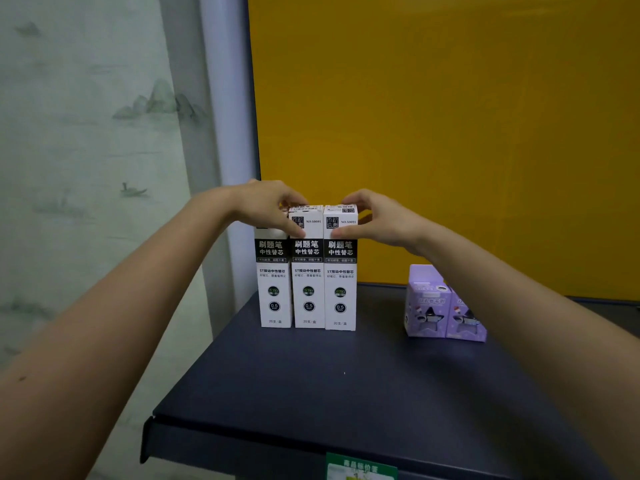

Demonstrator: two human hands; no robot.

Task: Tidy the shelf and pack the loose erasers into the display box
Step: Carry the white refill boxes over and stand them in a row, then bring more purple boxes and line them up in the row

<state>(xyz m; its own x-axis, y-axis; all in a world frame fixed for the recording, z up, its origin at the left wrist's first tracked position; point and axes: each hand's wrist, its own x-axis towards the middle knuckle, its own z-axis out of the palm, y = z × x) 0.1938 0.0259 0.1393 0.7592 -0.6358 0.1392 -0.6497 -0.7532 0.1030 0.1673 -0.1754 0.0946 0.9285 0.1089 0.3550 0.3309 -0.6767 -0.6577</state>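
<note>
Both hands square up three tall refill boxes on the dark shelf; no loose erasers are in view.

The left hand (270,206) pinches the tops of the left refill box (275,289) and middle refill box (308,282), thumb in front and fingers over the top. The right hand (374,220) grips the top of the right refill box (340,289) the same way. The three stand upright, long axis vertical, touching side by side at the shelf's (311,393) 11 o'clock, both forearms reaching in level from 7 and 5 o'clock. The purple box (440,306), probably the display box, stands well apart at 3 o'clock of the row, under the right forearm, so the right hand is nearer. Whether it holds erasers I cannot tell.
</note>
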